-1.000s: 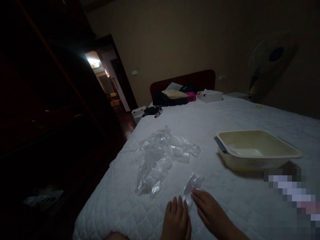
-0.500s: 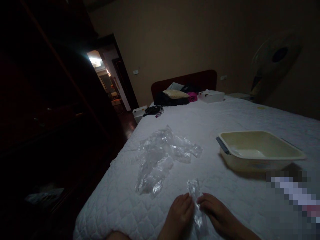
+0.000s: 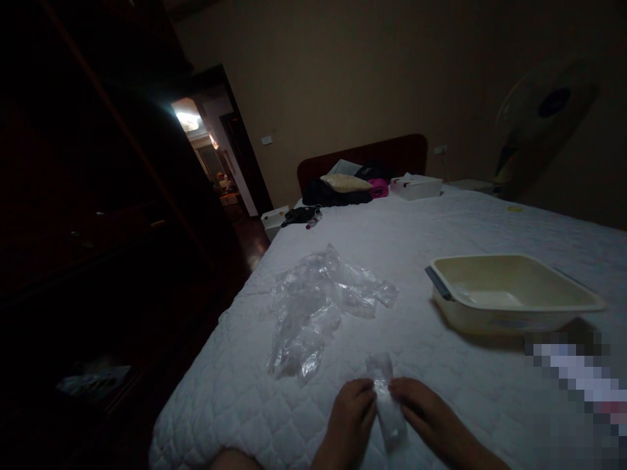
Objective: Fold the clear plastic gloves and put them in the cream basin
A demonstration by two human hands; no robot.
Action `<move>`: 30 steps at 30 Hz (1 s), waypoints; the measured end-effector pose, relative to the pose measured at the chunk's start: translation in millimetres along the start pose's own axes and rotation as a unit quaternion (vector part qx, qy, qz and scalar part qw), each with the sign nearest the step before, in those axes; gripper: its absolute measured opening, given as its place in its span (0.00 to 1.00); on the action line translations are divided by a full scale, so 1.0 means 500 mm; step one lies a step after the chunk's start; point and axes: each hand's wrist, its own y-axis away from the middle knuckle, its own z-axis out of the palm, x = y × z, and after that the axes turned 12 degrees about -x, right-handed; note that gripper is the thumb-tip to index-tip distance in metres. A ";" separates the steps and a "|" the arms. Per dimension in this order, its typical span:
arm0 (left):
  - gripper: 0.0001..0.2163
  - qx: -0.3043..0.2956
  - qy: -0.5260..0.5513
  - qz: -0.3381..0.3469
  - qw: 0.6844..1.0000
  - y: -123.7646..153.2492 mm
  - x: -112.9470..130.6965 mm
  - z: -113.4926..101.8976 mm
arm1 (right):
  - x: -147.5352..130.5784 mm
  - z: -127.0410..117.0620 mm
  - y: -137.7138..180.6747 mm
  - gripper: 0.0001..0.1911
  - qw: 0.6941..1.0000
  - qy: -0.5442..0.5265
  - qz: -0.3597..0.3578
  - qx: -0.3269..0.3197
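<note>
Both hands rest near the front edge of a white quilted bed (image 3: 441, 228) in a dim room. My left hand (image 3: 349, 424) and my right hand (image 3: 425, 418) pinch the two sides of a small clear plastic bag (image 3: 386, 401) that lies narrow and flattened between them, its far end pointing away from me. The fingers of both hands are curled onto the bag's edges. A pile of several crumpled clear plastic bags (image 3: 318, 303) lies farther out to the left.
A cream plastic basin (image 3: 509, 294) with a dark handle stands on the bed at the right. Clothes and a pillow (image 3: 345, 184) and a white box (image 3: 416, 187) lie by the headboard. A fan (image 3: 543, 117) stands at the right; a lit doorway (image 3: 196, 130) is at the left.
The small bag went from a loose crumple under my fingertips to a narrow flattened strip held between both hands. My hands drew slightly nearer to me.
</note>
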 end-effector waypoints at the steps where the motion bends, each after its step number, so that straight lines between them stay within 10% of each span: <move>1: 0.09 0.001 0.008 -0.004 1.000 0.000 -0.001 0.001 | -0.003 -0.002 -0.002 0.14 1.000 -0.009 0.003 0.002; 19: 0.10 0.106 -0.079 -0.225 0.965 -0.066 0.036 0.033 | -0.059 0.017 -0.056 0.16 0.975 -0.067 0.177 0.116; 30: 0.12 0.112 -0.105 -0.229 0.961 -0.055 0.010 0.060 | -0.055 0.031 -0.059 0.13 0.970 -0.033 0.182 0.158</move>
